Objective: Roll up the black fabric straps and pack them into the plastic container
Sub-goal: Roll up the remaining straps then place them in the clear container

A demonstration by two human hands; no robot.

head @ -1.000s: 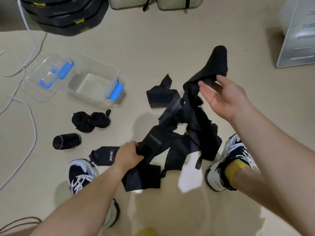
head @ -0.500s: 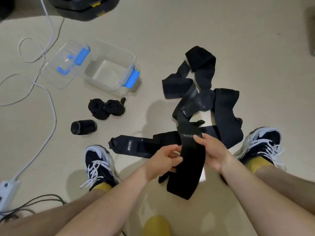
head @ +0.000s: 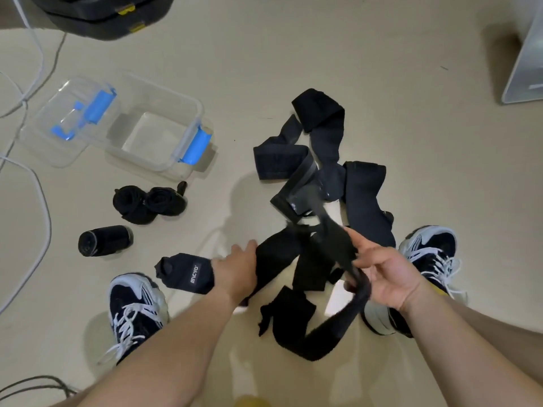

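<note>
A tangle of black fabric straps (head: pixel 338 177) lies on the beige floor between my feet and further out. My left hand (head: pixel 236 267) presses down on one strap whose labelled end (head: pixel 188 273) points left. My right hand (head: pixel 382 274) grips another black strap (head: pixel 332 339) that loops down toward me and runs up into the tangle. The clear plastic container (head: pixel 188 113) with blue clips sits open at the upper left with nothing visible inside it. One rolled strap (head: pixel 102 240) and a pair of rolled bundles (head: pixel 150 202) lie on the floor below the container.
The container's clear lid (head: pixel 70 118) lies just left of it. White cables (head: pixel 41 186) curve along the left edge. Black cases (head: pixel 97 16) stand at the top left, a white unit (head: pixel 526 63) at the top right. My shoes (head: pixel 135 312) flank the straps.
My hands have moved apart: the right one has drawn its strap toward the right and up, the left has slid left along the labelled strap. The strap loop hangs lower toward me.
</note>
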